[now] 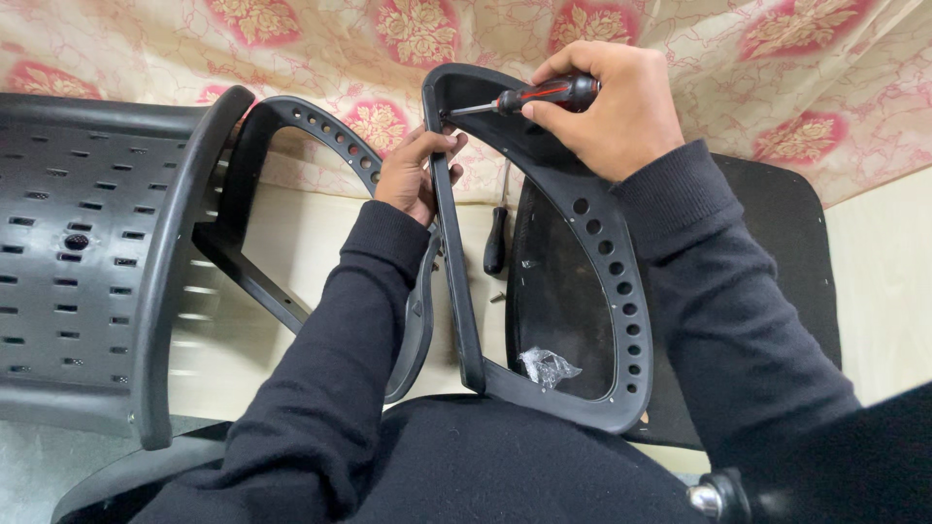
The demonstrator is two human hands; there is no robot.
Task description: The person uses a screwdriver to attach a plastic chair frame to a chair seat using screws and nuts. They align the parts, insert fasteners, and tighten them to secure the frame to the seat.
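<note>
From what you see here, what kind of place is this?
Probably a room in a home or small workshop used for putting together an office chair. Black chair parts lie about: a perforated backrest and an armrest frame. A floral cloth covers the work surface. The right hand holds a screwdriver.

1. Both arms wear long black sleeves, soft knit, ending in ribbed cuffs at the wrists
2. Left hand (413, 175) and right hand (612, 107) are bare, no gloves or rings
</note>
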